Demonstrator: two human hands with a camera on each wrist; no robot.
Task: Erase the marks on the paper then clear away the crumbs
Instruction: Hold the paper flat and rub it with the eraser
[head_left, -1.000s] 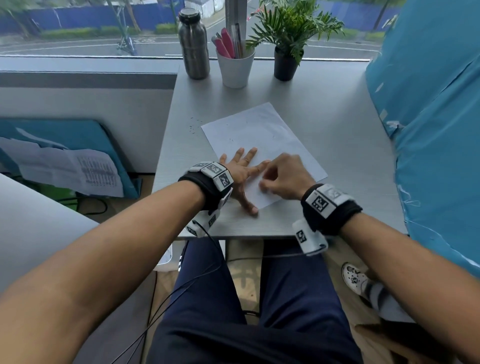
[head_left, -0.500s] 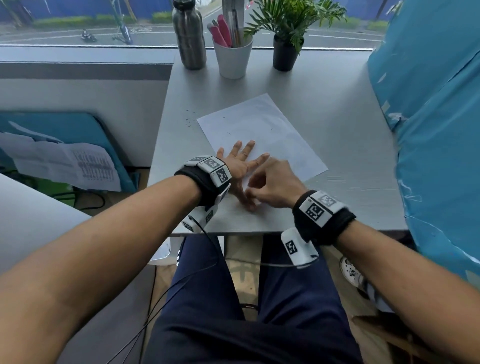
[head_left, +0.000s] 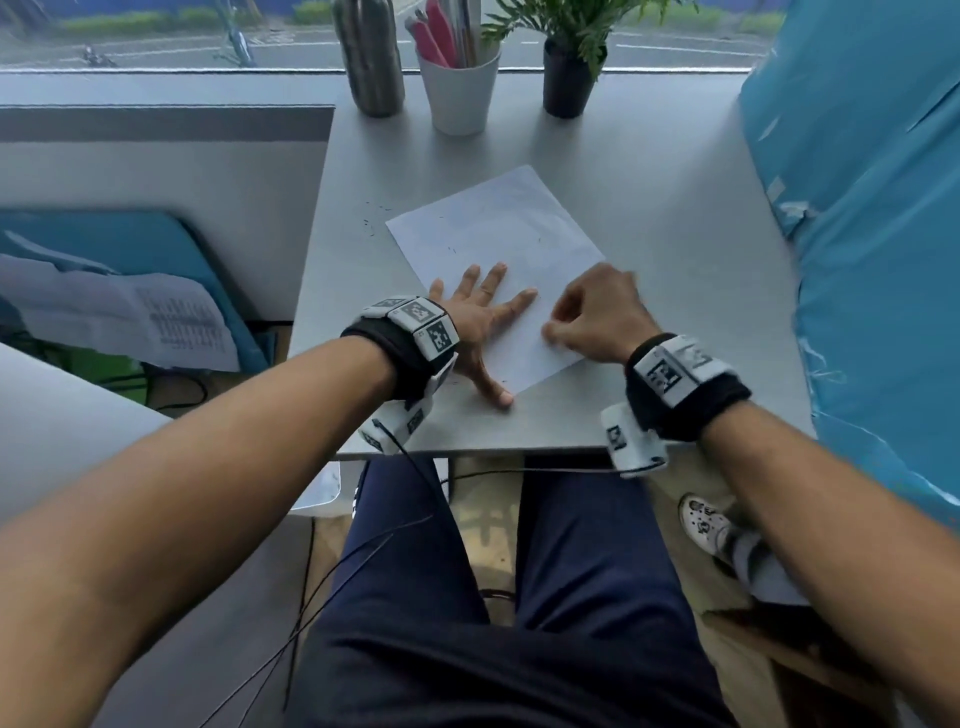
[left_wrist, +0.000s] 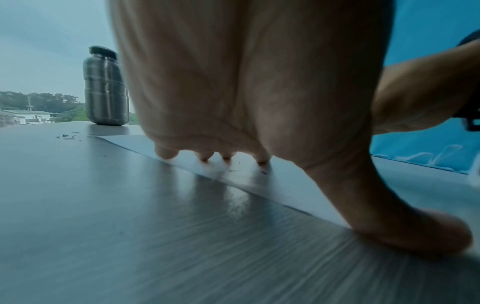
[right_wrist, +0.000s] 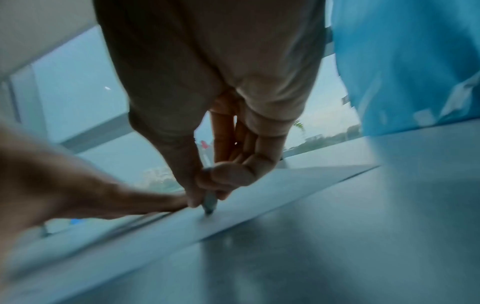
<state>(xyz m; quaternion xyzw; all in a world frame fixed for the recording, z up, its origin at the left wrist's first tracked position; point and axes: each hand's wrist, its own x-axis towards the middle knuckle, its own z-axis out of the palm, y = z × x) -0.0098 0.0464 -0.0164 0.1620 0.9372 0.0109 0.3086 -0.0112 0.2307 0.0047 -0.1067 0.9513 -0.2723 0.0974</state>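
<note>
Your paper (head_left: 498, 249) lies askew on the grey desk (head_left: 675, 270), dark crumbs (head_left: 371, 218) scattered on it and past its far-left corner. Your left hand (head_left: 478, 312) presses it flat, fingers spread; your right hand (head_left: 592, 317) pinches a small eraser (right_wrist: 209, 202) (tip down, near edge). Rub hard there and the unpinned corner may crumple.

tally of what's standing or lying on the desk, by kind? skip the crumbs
Paper sheet: 1
Steel bottle: 1
White cup of pens: 1
Potted plant: 1
Eraser, pinched in the right hand: 1
Total: 5
</note>
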